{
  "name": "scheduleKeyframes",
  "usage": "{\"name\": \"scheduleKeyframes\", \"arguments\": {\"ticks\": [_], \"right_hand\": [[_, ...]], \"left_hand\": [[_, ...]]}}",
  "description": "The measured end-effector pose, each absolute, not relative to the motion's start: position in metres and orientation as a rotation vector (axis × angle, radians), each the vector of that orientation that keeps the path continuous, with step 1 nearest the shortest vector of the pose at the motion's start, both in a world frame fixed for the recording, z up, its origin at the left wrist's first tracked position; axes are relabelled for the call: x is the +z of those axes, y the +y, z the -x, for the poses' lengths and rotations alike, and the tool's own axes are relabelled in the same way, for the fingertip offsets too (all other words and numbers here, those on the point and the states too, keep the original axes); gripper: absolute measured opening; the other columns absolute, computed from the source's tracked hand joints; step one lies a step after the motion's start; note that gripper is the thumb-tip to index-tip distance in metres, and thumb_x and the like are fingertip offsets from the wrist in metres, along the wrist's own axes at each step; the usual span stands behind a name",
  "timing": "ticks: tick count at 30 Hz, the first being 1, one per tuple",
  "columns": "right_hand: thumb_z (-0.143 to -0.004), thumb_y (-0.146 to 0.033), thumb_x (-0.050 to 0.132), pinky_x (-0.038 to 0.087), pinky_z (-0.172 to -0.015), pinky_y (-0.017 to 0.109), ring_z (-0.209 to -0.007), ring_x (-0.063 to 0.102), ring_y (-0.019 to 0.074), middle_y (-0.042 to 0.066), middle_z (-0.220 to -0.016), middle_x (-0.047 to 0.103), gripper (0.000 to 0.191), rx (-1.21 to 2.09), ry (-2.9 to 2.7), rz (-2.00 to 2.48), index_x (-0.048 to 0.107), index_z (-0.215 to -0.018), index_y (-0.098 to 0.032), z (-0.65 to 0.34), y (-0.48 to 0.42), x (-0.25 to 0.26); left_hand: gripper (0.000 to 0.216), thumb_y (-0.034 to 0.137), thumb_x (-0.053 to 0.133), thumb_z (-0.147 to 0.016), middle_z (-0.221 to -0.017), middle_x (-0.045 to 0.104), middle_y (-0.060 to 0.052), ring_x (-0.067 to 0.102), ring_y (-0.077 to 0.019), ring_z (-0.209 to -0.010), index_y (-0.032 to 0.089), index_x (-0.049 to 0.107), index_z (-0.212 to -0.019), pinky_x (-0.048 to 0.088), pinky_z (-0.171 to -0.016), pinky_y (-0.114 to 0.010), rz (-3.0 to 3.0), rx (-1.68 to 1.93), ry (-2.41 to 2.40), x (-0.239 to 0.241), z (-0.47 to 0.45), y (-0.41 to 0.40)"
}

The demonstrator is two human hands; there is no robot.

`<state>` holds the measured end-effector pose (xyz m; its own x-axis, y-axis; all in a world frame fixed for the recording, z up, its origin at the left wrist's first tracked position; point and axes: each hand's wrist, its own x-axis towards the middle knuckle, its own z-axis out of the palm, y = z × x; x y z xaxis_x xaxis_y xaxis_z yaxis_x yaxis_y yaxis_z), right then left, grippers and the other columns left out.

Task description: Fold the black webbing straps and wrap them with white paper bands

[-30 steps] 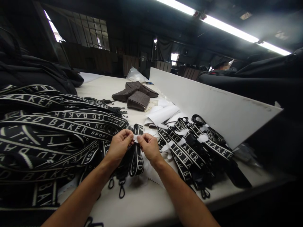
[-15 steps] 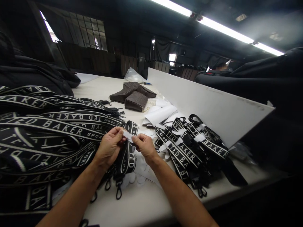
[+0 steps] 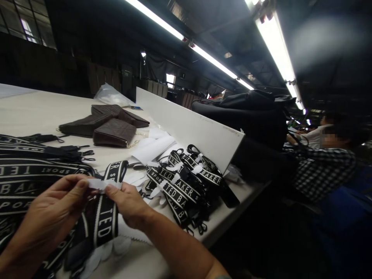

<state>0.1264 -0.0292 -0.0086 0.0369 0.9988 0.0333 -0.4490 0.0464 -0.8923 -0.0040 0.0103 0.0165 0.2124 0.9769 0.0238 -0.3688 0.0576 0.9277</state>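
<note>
- Head view, against half a second earlier: the view had swung right, bringing a co-worker in a checked shirt [image 3: 328, 170] into sight and shifting the hands leftward in it.
- The left hand [image 3: 56, 211] pinched one end of a white strip [image 3: 97, 184]; the right hand [image 3: 128, 203] gripped its other end, thumb on top, as before.
- The strip lay across a folded strap [image 3: 106, 219], between the loose straps [image 3: 20, 186] and the bundled straps [image 3: 183, 190].
- The counter [image 3: 26, 108] showed pale surface at far left and below the right forearm; its right edge ran diagonally past the bundles, beside an upright white board [image 3: 188, 126].
</note>
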Motion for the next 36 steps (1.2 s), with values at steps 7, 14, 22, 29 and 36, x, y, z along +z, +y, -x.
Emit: {"name": "scheduleKeyframes", "arguments": {"ticks": [7,14,22,29,36], "right_hand": [[-0.085,-0.053,0.060,0.050,-0.048,0.027,-0.054,0.060,0.0145,0.001,-0.076,0.063,0.036,1.071,-0.891,0.818,0.045,-0.094,-0.021,-0.172,-0.061,0.037],[-0.083,-0.059,0.058,0.050,-0.048,0.026,-0.059,0.062,0.0157,0.006,-0.080,0.067,0.042,1.007,-0.958,1.015,0.052,-0.088,-0.018,-0.225,-0.109,0.072],[-0.094,-0.054,0.045,0.049,-0.066,0.032,-0.074,0.066,0.0232,0.010,-0.088,0.070,0.040,0.082,-1.343,1.752,0.060,-0.103,-0.019,-0.295,-0.147,0.131],[-0.093,-0.029,0.050,0.046,-0.086,0.040,-0.102,0.064,0.0314,0.018,-0.111,0.068,0.036,-0.358,-1.554,2.474,0.062,-0.124,-0.016,-0.342,-0.110,0.099],[-0.092,-0.024,0.051,0.040,-0.104,0.042,-0.113,0.057,0.0269,0.012,-0.115,0.067,0.025,-0.489,-1.738,1.783,0.071,-0.106,-0.017,-0.269,-0.080,0.065]], "left_hand": [[0.030,0.023,0.090,-0.050,-0.074,0.067,0.001,0.058,-0.0103,-0.071,0.019,0.069,-0.071,0.055,-0.063,-0.010,-0.935,1.291,0.699,0.027,0.011,0.015],[0.032,0.022,0.088,-0.045,-0.068,0.065,-0.003,0.057,-0.0127,-0.067,0.017,0.069,-0.070,0.053,-0.057,-0.014,-0.893,1.207,0.721,0.033,0.009,0.011],[0.031,0.025,0.085,-0.054,-0.069,0.064,-0.002,0.057,-0.0110,-0.064,0.013,0.065,-0.075,0.050,-0.055,-0.015,-0.942,1.261,0.659,0.026,0.017,0.017],[0.039,0.033,0.085,-0.052,-0.066,0.062,-0.002,0.054,-0.0102,-0.057,0.013,0.061,-0.074,0.045,-0.051,-0.018,-0.948,1.360,0.691,0.027,0.023,0.023],[0.026,0.030,0.071,-0.059,-0.062,0.059,0.000,0.050,-0.0089,-0.051,0.014,0.057,-0.075,0.037,-0.046,-0.018,-0.774,1.649,0.929,0.024,0.032,0.035]]}}
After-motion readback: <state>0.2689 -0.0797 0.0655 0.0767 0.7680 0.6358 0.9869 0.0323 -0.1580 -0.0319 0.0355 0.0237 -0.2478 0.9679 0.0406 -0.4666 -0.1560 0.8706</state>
